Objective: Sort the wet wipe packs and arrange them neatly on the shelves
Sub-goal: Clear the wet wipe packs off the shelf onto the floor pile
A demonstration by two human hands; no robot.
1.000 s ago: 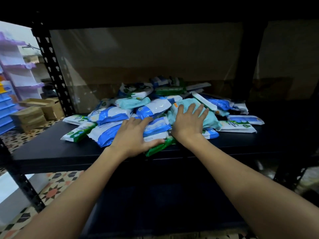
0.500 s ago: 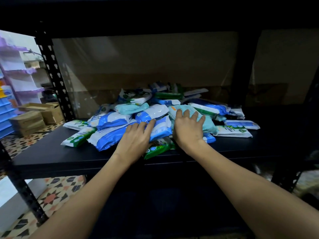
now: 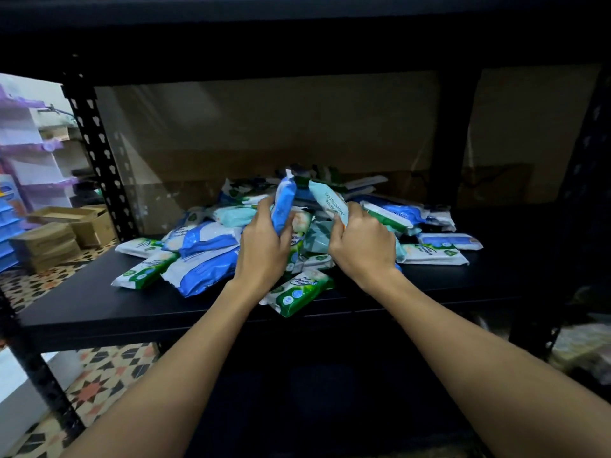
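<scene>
Dim light covers a black metal shelving unit whose middle shelf (image 3: 82, 309) carries a loose heap of wet wipe packs (image 3: 330, 233) near its centre. Behind the heap hangs a clear plastic sheet (image 3: 264, 133) over a brownish wall.

Both of the person's hands are raised over the front of the heap, each holding 1 pack lifted clear of the rest. The left hand (image 3: 264, 249) grips a blue-and-white pack (image 3: 284, 206), fingers and thumb curled round its lower end, so that the pack stands nearly upright. The right hand (image 3: 362, 242) grips a pale teal pack (image 3: 329, 201) by its lower end; that pack tilts up and to the left, and its top comes close to the top of the blue-and-white pack. Whether the 2 tops actually touch is hard to say in this light.

Below the hands, a green-and-white pack (image 3: 297, 290) lies at the shelf's front edge. Another blue-and-white pack (image 3: 201, 272) and a second green-and-white pack (image 3: 145, 271) lie flat on the left of the heap, and a flat white-and-green pack (image 3: 433, 254) lies on the right.

Off to the left, past a perforated black upright (image 3: 99, 160), cardboard boxes (image 3: 59, 233) sit on a patterned tile floor (image 3: 99, 375).
</scene>
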